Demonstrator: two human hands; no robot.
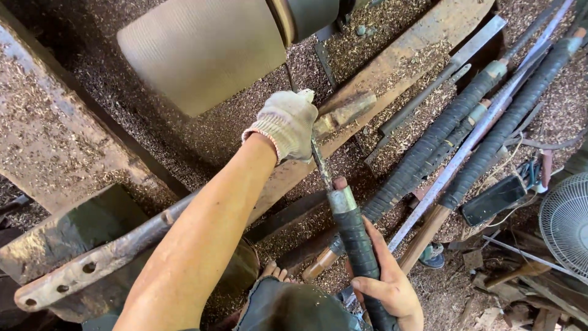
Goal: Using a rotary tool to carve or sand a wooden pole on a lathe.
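My left hand [288, 125], in a white knit glove, is closed around the metal blade [320, 164] of a long turning chisel, where it rests against a slanted, shaving-covered beam [404, 58]. My bare right hand [387, 283] grips the chisel's black-wrapped handle [355, 239] low down, below its metal collar [342, 200]. Just beyond the gloved hand sits a large pale wooden cylinder [202, 49], blurred. The blade's tip is hidden behind the glove.
Several more long black-wrapped tools [465, 113] lie to the right on the shavings. A white fan [566, 220] and a dark flat device [493, 199] are at the right edge. A rusty bar with holes [92, 263] crosses the lower left. My bare toes [275, 270] show below.
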